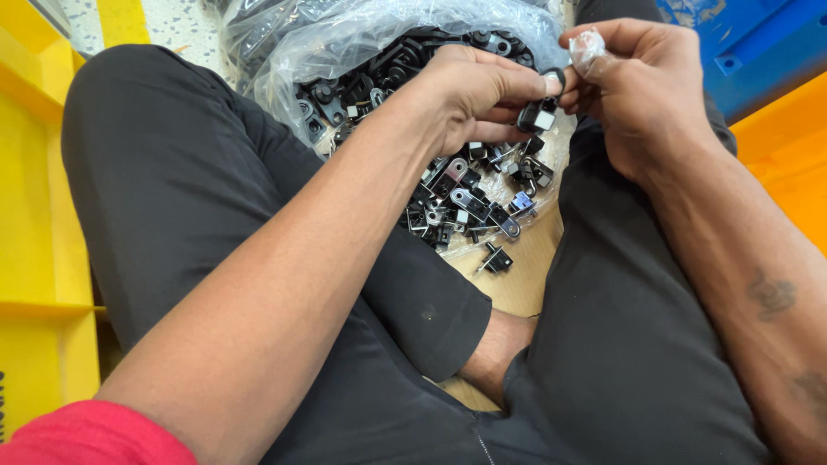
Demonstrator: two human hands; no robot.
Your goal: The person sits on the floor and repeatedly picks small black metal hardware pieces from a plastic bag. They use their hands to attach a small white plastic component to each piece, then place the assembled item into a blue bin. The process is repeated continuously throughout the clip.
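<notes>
My left hand (pixel 469 95) pinches a small black plastic part (pixel 541 110) with a ring end between thumb and fingers. My right hand (pixel 642 86) meets it from the right, fingertips touching the same part; one finger is wrapped in clear tape (pixel 587 47). Both hands hover over a clear plastic bag (pixel 345 43) holding several black and metal clip parts (pixel 469 194). One loose black part (pixel 496 258) lies on the brown surface between my legs.
I sit cross-legged in black trousers (pixel 198 181). Yellow bins (pixel 34 215) stand at the left, an orange bin (pixel 788 146) and a blue crate (pixel 749 43) at the right. Brown cardboard (pixel 521 284) lies under the bag.
</notes>
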